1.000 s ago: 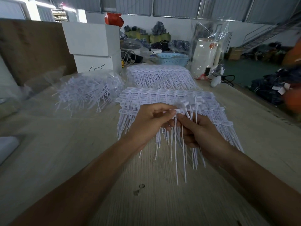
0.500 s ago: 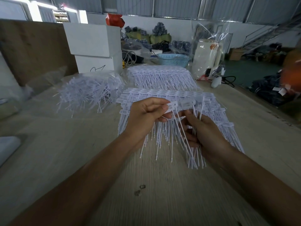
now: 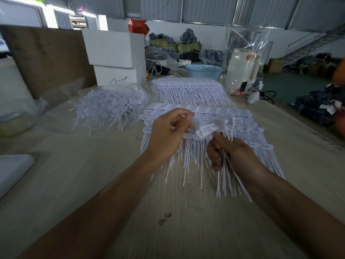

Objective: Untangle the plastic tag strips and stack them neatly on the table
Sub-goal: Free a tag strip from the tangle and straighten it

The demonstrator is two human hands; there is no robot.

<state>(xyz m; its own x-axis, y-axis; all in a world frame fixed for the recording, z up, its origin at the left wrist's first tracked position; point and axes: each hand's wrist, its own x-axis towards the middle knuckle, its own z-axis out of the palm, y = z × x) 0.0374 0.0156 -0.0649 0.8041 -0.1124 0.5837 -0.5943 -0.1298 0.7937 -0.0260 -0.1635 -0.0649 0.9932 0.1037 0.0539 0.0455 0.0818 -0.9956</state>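
A bunch of white plastic tag strips (image 3: 225,176) hangs from my right hand (image 3: 233,154), whose fingers curl round the thin tails. My left hand (image 3: 168,133) pinches the flat head end of these strips (image 3: 205,130) just left of the right hand. Both hands hover above a neat stack of tag strips (image 3: 248,128) on the wooden table (image 3: 93,180). A second neat stack (image 3: 190,90) lies behind it. A tangled heap of strips (image 3: 110,107) sits to the left in clear plastic.
Two white boxes (image 3: 117,57) stand behind the tangled heap. A blue basket (image 3: 203,71) and a white appliance in a clear bag (image 3: 242,70) stand at the table's far end. A brown board (image 3: 48,57) leans at the left. The table's right edge runs diagonally.
My hands have drawn slightly apart, the left pulling the tag heads leftward and up. The held tails have swung to the right and lower under my right hand.
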